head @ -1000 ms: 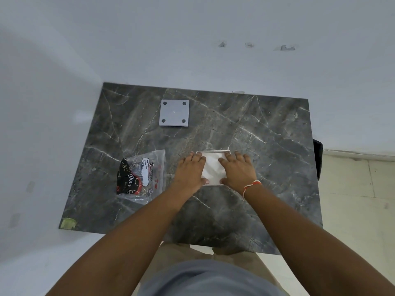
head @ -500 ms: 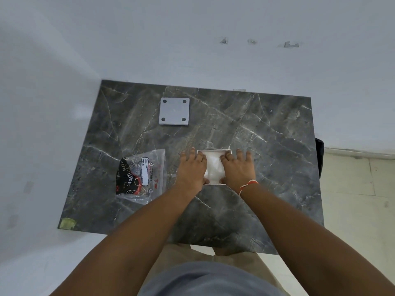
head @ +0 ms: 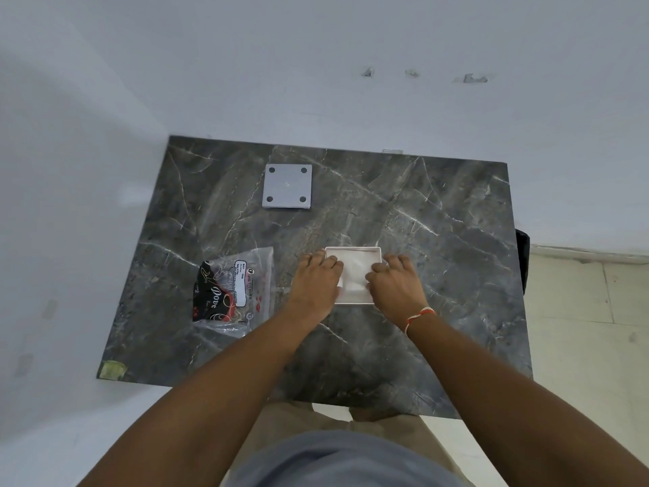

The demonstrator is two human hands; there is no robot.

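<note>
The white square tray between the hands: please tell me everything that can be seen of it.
The white square tray is shallow, with a thin raised rim, perhaps plastic. It lies flat on the dark grey marbled table. It is filled with soft white paper, probably tissue. The left hand and the right hand rest on it from either side, fingers on the paper, hiding its side edges.

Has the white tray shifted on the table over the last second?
No. The white tray keeps its place relative to the gray plate behind it on the table.

Soft even light, faint shadows, wide-angle bending at edges, slightly hazy.
</note>
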